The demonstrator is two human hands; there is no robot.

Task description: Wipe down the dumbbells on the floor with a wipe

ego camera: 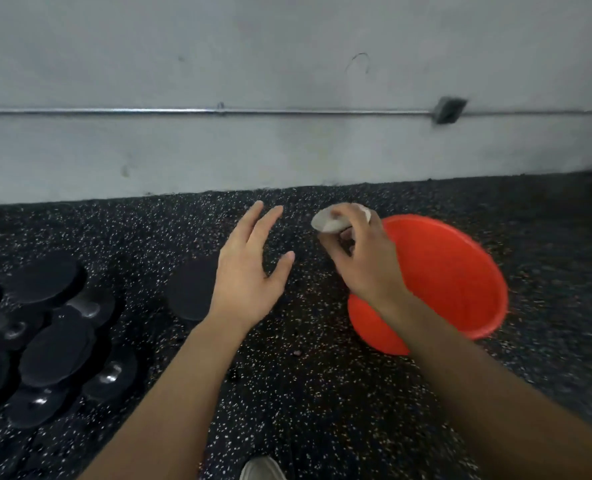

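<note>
Two bare forearms are seen reaching into the scene from the near edge, with no sleeves, watch or bands to be made out on either. The left hand [249,268] and the right hand [364,258] are ungloved and no rings can be seen. At the near edge, between the arms, the pale toe of a shoe [262,469] is shown.

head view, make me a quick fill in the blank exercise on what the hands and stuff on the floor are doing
1. The right hand pinches a pale ____ above the floor.
2. The left hand is ____, its fingers spread and holding nothing.
3. The bucket under the right forearm is coloured ____.
4. The black dumbbells lie on the speckled floor at the ____ side of the picture.

Missing words: wipe; open; orange; left
</note>
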